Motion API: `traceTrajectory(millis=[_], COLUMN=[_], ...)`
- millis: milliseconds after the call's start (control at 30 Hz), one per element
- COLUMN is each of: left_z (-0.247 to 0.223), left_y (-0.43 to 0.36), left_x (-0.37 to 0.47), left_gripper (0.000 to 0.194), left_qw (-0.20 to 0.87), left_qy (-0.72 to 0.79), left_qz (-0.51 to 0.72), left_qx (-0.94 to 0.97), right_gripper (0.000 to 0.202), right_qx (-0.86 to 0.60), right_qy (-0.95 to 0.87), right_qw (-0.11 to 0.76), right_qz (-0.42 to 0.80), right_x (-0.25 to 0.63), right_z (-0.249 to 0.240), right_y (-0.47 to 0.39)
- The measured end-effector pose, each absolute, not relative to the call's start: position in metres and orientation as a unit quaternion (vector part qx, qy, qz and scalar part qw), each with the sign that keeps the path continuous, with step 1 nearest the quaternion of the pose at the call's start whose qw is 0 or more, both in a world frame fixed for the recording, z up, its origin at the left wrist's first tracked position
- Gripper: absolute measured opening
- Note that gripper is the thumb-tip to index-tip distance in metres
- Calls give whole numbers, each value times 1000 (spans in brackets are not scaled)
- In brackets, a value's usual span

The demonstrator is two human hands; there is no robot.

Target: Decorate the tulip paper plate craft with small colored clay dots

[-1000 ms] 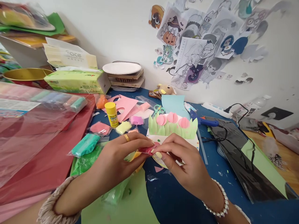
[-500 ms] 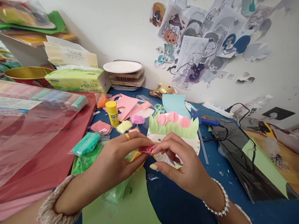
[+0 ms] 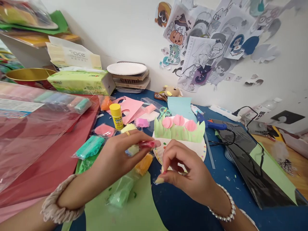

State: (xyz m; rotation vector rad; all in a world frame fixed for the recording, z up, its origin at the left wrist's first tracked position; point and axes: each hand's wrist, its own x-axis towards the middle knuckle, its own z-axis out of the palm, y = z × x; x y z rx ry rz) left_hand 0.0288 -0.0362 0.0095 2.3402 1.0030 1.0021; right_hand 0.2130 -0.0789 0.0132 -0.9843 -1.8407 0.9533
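Note:
My left hand (image 3: 116, 153) pinches a small plastic packet of red modelling clay (image 3: 148, 144) between thumb and fingers. Lower and to the right, my right hand (image 3: 189, 166) is closed with thumb and forefinger pressed on a tiny red bit of clay (image 3: 165, 172). Behind the hands lies a white paper plate (image 3: 197, 147) with coloured dots, green paper grass (image 3: 178, 133) and pink paper flowers (image 3: 178, 120); my right hand covers part of it. Wrapped clay packets lie around my left hand: teal (image 3: 89, 147), orange-yellow (image 3: 144, 163), green (image 3: 121, 191) and coral (image 3: 104, 130).
A yellow-capped glue stick (image 3: 116, 116) stands behind my left hand. Green scissors (image 3: 165, 111) lie near pink paper scraps (image 3: 130, 107). On the right are a blue glue gun (image 3: 215, 125) with its cable and a dark sheet (image 3: 255, 170). A red board (image 3: 48, 160) fills the left.
My hands have moved apart. My right hand has come away from the red clay packet, down and towards me, with a tiny red bit; my left hand keeps the packet, shifted slightly up.

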Motion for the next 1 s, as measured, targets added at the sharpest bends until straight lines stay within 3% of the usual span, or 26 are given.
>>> traceTrajectory(millis=[233,600,767,1000], left_z=[11,5,5,-7], left_y=[-29,-28,-27,-20], left_x=[25,25,27,25], left_gripper=[22,18,20,25], left_qw=[265,303,268,198], left_qy=[446,421,430,467], left_qz=[337,326,302,261], left_qx=[786,791,807,821], right_gripper=[8,5,13,2], right_qx=[-470,-489,-505,-508], right_qy=[-653,-617,-601,-578], right_qw=[493,510,511,519], right_qz=[330,346,350,371], right_x=[229,227,228,225], right_z=[13,13,14,14], right_y=[-68,-68,-69,-70])
